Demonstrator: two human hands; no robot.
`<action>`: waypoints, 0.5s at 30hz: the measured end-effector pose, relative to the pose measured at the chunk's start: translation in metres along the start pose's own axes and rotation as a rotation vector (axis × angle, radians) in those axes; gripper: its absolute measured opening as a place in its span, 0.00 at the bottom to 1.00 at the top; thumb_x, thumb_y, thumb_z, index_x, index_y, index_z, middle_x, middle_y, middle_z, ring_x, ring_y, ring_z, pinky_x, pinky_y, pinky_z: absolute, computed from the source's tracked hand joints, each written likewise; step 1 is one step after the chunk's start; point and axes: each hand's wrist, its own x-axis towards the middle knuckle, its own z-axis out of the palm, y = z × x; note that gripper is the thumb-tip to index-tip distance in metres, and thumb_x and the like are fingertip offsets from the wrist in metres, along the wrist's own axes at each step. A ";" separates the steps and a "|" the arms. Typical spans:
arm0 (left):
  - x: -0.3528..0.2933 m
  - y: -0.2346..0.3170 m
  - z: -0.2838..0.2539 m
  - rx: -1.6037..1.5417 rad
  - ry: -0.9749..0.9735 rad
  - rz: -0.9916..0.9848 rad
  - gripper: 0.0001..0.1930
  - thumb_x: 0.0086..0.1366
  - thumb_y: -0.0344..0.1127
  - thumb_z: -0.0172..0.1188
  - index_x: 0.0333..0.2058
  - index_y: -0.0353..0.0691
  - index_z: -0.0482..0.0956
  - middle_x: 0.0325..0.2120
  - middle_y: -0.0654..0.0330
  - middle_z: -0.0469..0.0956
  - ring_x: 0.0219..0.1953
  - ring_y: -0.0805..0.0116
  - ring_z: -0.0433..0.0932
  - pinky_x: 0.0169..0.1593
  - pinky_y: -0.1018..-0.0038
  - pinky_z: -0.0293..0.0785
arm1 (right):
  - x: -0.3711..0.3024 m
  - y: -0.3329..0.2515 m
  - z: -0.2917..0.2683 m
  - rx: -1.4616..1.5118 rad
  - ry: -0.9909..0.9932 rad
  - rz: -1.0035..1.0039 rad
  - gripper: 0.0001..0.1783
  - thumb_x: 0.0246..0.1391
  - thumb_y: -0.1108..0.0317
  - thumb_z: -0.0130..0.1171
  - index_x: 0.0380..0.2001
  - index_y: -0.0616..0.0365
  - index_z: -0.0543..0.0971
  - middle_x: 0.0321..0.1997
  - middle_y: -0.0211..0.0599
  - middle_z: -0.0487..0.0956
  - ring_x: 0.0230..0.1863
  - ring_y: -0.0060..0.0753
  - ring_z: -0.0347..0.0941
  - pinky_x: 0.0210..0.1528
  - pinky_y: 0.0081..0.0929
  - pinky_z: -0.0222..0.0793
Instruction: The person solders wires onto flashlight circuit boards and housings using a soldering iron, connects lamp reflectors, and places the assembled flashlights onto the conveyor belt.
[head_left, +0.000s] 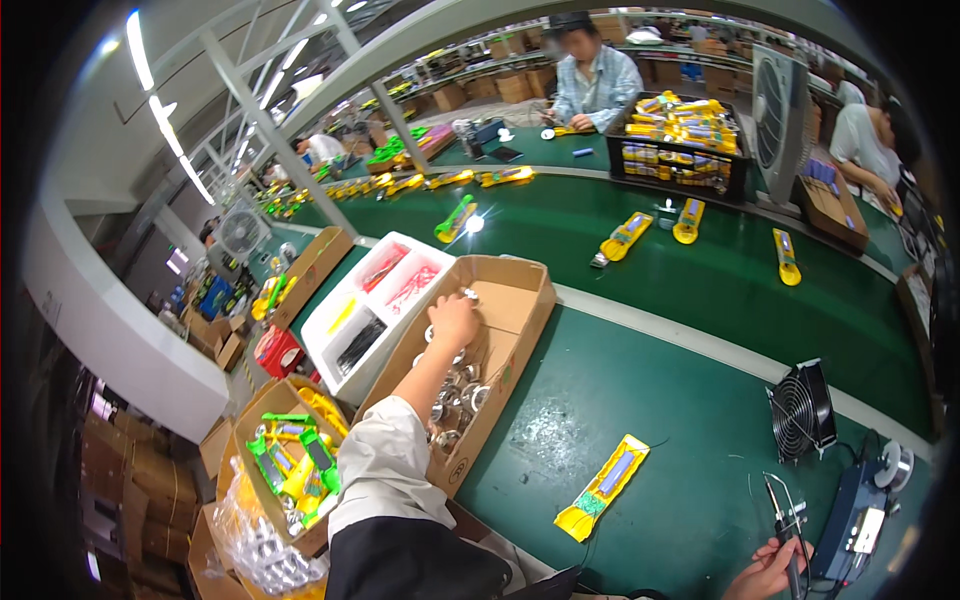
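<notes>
My left hand (455, 320) reaches into a long cardboard box (510, 345), its fingers curled down at a small silvery cup (471, 295) near the far end. Round, shiny reflector cups (455, 400) lie in the box below my wrist and forearm. At the lower right, my right hand (768, 570) is closed around the dark handle of a soldering iron (793, 560), tip pointing up and away. Between my arms, an open yellow flashlight shell (602, 490) lies on the green bench, with a purple battery cell, a green circuit board and thin wires inside.
A white foam tray (400, 290) of wires adjoins the cardboard box. Left of my arm is a carton (255, 430) of green and yellow shells. A black fan (802, 410) and blue soldering station (850, 520) stand right. Beyond, a conveyor (560, 225) carries yellow shells; a co-worker (595, 80) sits opposite.
</notes>
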 end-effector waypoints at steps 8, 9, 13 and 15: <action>0.020 0.000 0.017 0.067 -0.064 -0.118 0.10 0.54 0.31 0.46 0.33 0.41 0.75 0.35 0.58 0.74 0.42 0.59 0.71 0.42 0.58 0.62 | -0.006 0.004 0.012 -0.021 -0.088 -0.064 0.05 0.50 0.73 0.47 0.28 0.61 0.63 0.18 0.34 0.66 0.11 0.16 0.60 0.11 0.10 0.55; 0.020 -0.003 0.019 0.053 -0.078 -0.120 0.10 0.55 0.31 0.46 0.34 0.42 0.74 0.35 0.57 0.74 0.43 0.59 0.71 0.43 0.57 0.61 | -0.010 -0.004 0.019 -0.034 -0.086 -0.064 0.05 0.49 0.73 0.47 0.28 0.60 0.63 0.18 0.34 0.66 0.11 0.17 0.60 0.12 0.11 0.57; 0.007 -0.011 -0.003 -0.358 0.006 -0.098 0.10 0.54 0.37 0.51 0.30 0.37 0.73 0.31 0.53 0.76 0.35 0.55 0.74 0.37 0.60 0.67 | -0.013 -0.005 0.009 0.000 -0.167 -0.061 0.07 0.49 0.72 0.48 0.29 0.60 0.63 0.19 0.34 0.66 0.12 0.18 0.63 0.13 0.12 0.60; 0.003 -0.016 -0.007 -0.569 0.101 0.018 0.08 0.54 0.35 0.53 0.28 0.35 0.72 0.26 0.52 0.76 0.31 0.57 0.75 0.34 0.65 0.68 | -0.014 -0.012 0.007 0.017 -0.150 -0.073 0.07 0.49 0.71 0.49 0.29 0.61 0.63 0.19 0.34 0.67 0.13 0.19 0.64 0.14 0.13 0.61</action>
